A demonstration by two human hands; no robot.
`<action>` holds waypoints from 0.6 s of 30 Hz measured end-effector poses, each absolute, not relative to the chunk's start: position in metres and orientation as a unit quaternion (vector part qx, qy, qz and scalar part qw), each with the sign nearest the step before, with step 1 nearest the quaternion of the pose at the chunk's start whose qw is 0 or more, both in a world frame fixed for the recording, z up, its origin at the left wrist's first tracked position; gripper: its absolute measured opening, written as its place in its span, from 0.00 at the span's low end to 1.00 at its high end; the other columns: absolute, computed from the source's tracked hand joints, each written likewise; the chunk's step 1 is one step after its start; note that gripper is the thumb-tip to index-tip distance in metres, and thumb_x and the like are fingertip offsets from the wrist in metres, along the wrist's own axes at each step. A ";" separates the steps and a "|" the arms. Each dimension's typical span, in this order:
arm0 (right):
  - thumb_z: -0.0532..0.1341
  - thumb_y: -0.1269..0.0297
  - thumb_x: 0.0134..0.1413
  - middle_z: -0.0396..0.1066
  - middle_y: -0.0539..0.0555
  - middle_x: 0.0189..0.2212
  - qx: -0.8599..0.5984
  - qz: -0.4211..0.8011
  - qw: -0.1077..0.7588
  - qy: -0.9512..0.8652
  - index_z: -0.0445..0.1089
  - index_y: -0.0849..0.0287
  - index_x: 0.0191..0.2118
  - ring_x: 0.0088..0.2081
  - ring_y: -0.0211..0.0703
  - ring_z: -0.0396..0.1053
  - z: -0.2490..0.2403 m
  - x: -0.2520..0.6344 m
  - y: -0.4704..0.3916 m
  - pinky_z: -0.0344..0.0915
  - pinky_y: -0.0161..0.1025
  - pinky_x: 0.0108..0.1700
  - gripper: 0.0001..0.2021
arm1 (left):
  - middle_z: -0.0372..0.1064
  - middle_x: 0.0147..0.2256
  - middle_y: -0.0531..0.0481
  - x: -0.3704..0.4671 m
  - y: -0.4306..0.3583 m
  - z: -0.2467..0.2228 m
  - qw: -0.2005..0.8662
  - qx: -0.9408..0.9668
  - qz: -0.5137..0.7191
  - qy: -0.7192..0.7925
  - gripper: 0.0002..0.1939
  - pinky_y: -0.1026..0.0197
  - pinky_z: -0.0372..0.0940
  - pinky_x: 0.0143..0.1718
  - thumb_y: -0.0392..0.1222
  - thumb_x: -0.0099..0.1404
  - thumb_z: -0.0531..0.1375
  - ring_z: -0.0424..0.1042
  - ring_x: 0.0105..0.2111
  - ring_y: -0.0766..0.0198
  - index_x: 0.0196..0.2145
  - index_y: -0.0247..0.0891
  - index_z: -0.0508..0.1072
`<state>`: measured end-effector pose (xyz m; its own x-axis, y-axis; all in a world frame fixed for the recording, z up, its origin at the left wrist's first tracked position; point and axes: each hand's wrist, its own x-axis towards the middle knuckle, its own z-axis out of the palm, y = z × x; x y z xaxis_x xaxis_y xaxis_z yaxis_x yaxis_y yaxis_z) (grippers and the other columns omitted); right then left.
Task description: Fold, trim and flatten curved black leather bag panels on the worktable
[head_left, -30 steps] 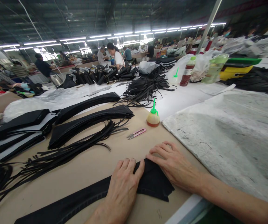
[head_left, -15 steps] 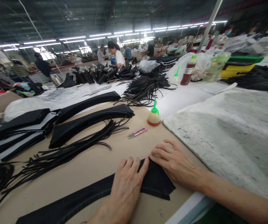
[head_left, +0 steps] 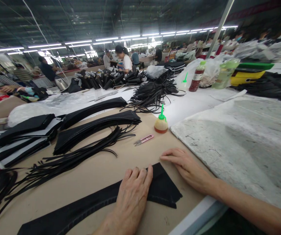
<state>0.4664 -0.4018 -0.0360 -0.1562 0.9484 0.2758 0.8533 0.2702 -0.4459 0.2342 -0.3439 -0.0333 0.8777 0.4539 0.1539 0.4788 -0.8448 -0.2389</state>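
Observation:
A long curved black piece, looking like leather or coated cloth with a stitch-like line along its lower edge, lies on the beige tabletop. My left hand rests palm down across it, fingers stretched toward its far edge and pressing on it. Just off the piece's wide right end is my right hand, low over the table, fingers extended and nothing visible in them. Beyond both hands lie pink thread snips, and a small oil bottle with a green spout stands behind those.
Stacks of curved black pieces and black strips occupy the left. A grey-white stained slab borders the right side. Farther back are a tangle of black strips, a drink bottle and a yellow bin. People work behind.
My right hand has lifted off the black piece's far edge and drawn slightly right, its fingers closer together. My left hand stays on the piece, almost unmoved.

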 end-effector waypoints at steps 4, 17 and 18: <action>0.47 0.81 0.52 0.69 0.57 0.48 -0.567 0.052 0.238 -0.787 0.67 0.55 0.54 0.50 0.45 0.62 -0.028 0.452 -0.401 0.56 0.49 0.55 0.27 | 0.70 0.38 0.48 0.231 -0.346 -0.036 0.156 -0.955 -0.064 -0.242 0.23 0.55 0.63 0.39 0.29 0.62 0.53 0.67 0.37 0.58 0.56 0.32 0.64; 0.54 0.79 0.51 0.71 0.54 0.42 -0.525 0.001 0.116 -0.843 0.65 0.55 0.54 0.48 0.47 0.63 -0.031 0.442 -0.401 0.48 0.57 0.58 0.24 | 0.70 0.41 0.46 0.228 -0.351 -0.040 0.129 -0.956 -0.068 -0.254 0.25 0.54 0.65 0.43 0.28 0.62 0.54 0.68 0.40 0.57 0.57 0.31 0.62; 0.54 0.79 0.52 0.71 0.54 0.41 -0.520 -0.018 0.113 -0.846 0.65 0.56 0.54 0.48 0.48 0.63 -0.032 0.440 -0.401 0.47 0.58 0.59 0.23 | 0.70 0.42 0.46 0.227 -0.352 -0.041 0.126 -0.956 -0.068 -0.255 0.24 0.54 0.65 0.43 0.28 0.63 0.54 0.68 0.41 0.57 0.57 0.31 0.62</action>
<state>0.4401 -0.4014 -0.0322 -0.4333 0.8764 0.2102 0.8845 0.4583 -0.0877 0.2273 -0.3520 -0.0410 0.8608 0.4701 0.1948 0.5045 -0.8386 -0.2055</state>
